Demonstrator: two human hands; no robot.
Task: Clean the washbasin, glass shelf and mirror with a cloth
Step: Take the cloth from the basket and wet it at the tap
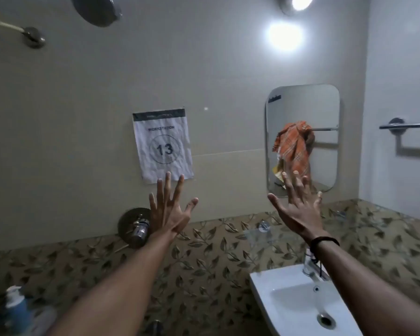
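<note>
Both arms are stretched out toward the wall with fingers spread and nothing in them. My left hand [169,209] is raised below a paper sign. My right hand [298,207] is up in front of the lower edge of the rounded mirror [325,110]. In the mirror I see the reflection of an orange checked cloth [295,144] hanging on a rail. A small glass shelf [260,235] sits on the wall under the mirror. The white washbasin [294,304] with a chrome tap [309,264] is at the lower right, under my right forearm.
A paper sign reading 13 [163,145] is taped to the wall. A chrome shower valve [137,227] sits behind my left wrist. A towel rail [407,127] is on the right wall. A blue-and-white bottle [16,304] stands at the lower left. A shower head [96,9] hangs above.
</note>
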